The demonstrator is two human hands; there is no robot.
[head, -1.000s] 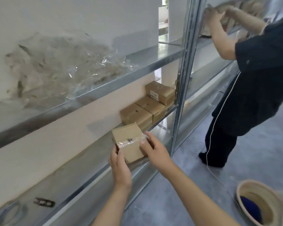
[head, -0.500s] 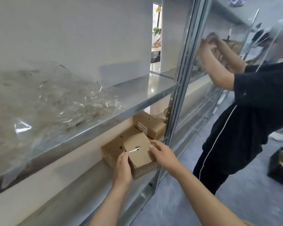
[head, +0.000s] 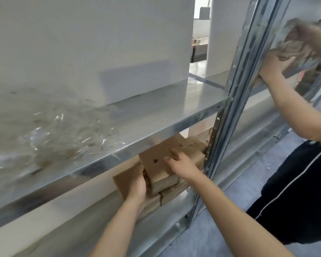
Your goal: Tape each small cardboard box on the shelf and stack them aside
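Galvanised metal shelving (head: 174, 110) fills the left and centre of the view, its grey upright post (head: 235, 101) rising on the right, against a white wall. On the upper shelf lies a crumpled heap of clear plastic film (head: 59, 134). To the right stands a second person in dark clothing (head: 300, 184) with a white stripe, both arms raised to a bundle on a higher shelf, blurred. On the lower shelf, beside the post, sit stacked small cardboard boxes (head: 172, 193), brown, in more than one layer. Over that stack is the top cardboard box (head: 161, 164), tilted, with a small dark mark on its upper face. The wearer's left hand (head: 137, 184) grips the left side of this box, fingers curled round its edge. The right hand (head: 182, 162) rests on the box's top right, fingers bent over the upper face, pressing it against the stack
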